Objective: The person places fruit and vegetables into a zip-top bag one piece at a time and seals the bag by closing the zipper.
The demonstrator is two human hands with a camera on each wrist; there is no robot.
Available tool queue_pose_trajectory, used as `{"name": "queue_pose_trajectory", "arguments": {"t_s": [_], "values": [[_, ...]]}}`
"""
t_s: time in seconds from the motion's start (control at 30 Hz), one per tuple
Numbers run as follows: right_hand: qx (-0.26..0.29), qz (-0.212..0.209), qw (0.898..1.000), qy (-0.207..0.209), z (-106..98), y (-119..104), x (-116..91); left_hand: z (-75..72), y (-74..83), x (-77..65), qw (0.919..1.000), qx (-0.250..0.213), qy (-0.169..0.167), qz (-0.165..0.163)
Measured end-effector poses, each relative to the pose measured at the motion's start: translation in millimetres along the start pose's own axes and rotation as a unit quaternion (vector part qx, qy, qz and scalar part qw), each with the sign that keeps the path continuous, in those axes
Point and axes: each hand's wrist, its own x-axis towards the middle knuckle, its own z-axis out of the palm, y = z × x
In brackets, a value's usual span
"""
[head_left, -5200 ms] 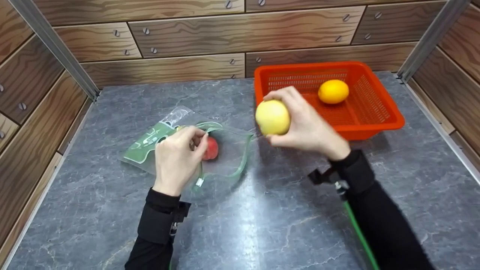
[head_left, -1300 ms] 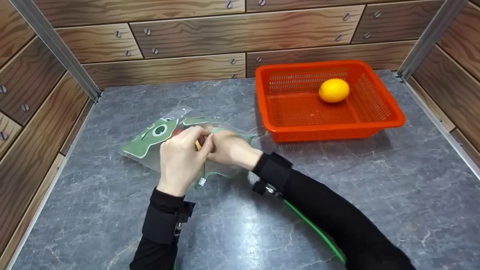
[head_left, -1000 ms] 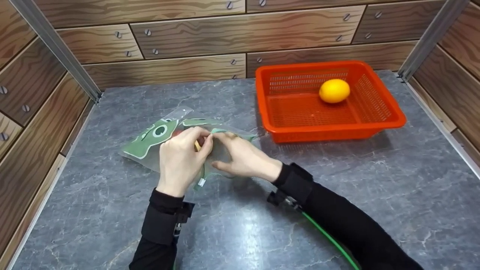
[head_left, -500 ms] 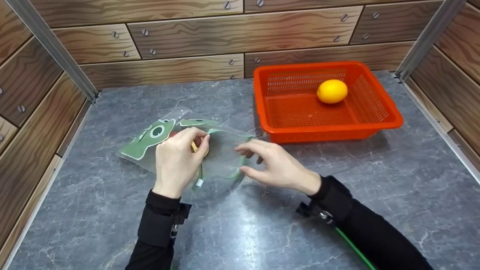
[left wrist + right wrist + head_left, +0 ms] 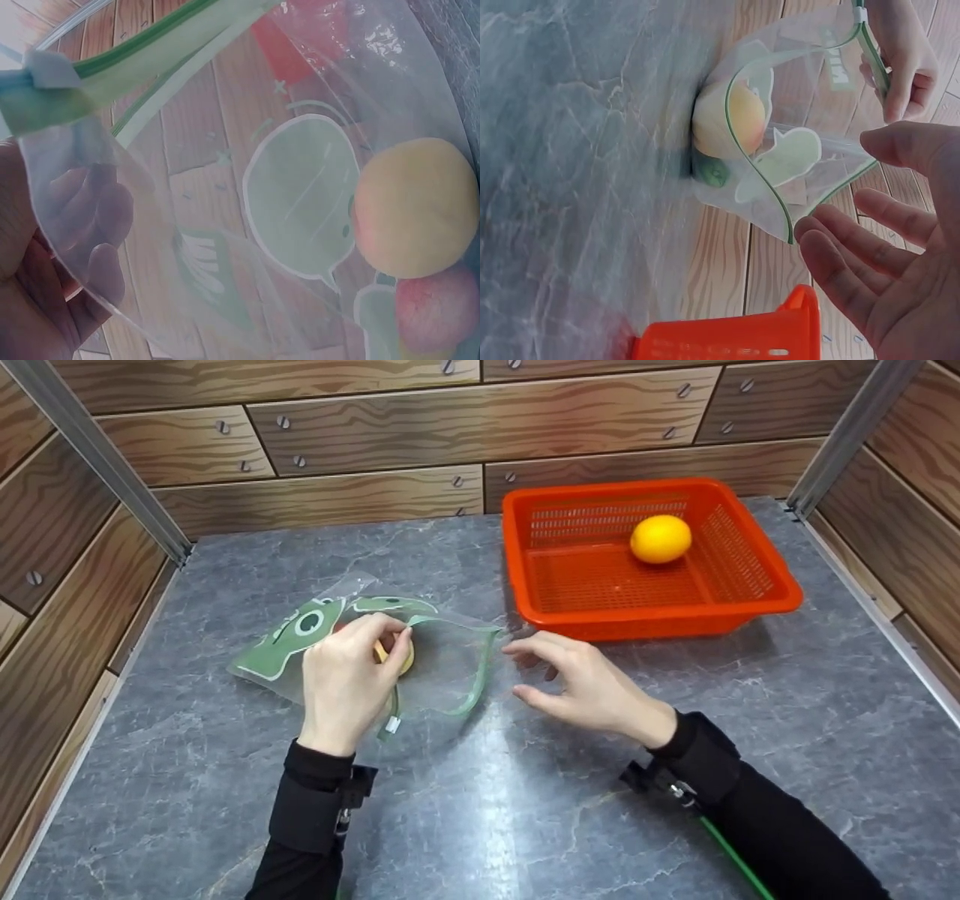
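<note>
My left hand [image 5: 349, 682] pinches the green zip edge of a clear zip bag [image 5: 450, 667] with green cartoon prints. The mouth gapes toward the right, and a white slider [image 5: 393, 725] sits on the near side of the zip. Inside lies a round yellow fruit [image 5: 416, 208] with a reddish blush, against a smaller red fruit [image 5: 439, 309]. Something green [image 5: 712, 171] shows beneath the yellow fruit in the right wrist view. My right hand [image 5: 589, 682] is held just right of the bag's mouth, fingers apart and bent a little, holding nothing.
An orange-red plastic basket [image 5: 652, 619] with slotted walls stands at the back right, close beyond the right hand. One oval orange-yellow fruit [image 5: 661, 539] lies in it. Wood-patterned panels [image 5: 375, 439] enclose the grey marbled tabletop [image 5: 465, 810] at the back and sides.
My right hand has brought the yellow fruit from beside the basket into the bag, let go and drawn back to the right. The left hand has kept its pinch on the zip edge.
</note>
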Motion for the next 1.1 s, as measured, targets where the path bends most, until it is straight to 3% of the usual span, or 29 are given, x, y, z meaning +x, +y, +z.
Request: {"name": "queue_pose_trajectory", "arguments": {"t_s": [0.33, 0.6, 1.1], "values": [[-0.009, 0.006, 1.000, 0.026, -27.0, 7.2, -3.6, 0.9, -0.3, -1.4, 1.0000, 0.002, -0.002, -0.001], [-0.057, 0.052, 0.996, 0.039, -61.5, 22.3, -4.2, 1.8, -2.3, 0.6, 1.0000, 0.000, 0.001, 0.001], [-0.162, 0.136, 0.976, 0.046, -132.1, 66.9, 4.8, 2.2, -2.2, -1.6, 1.0000, 0.003, -0.002, -0.001]]}}
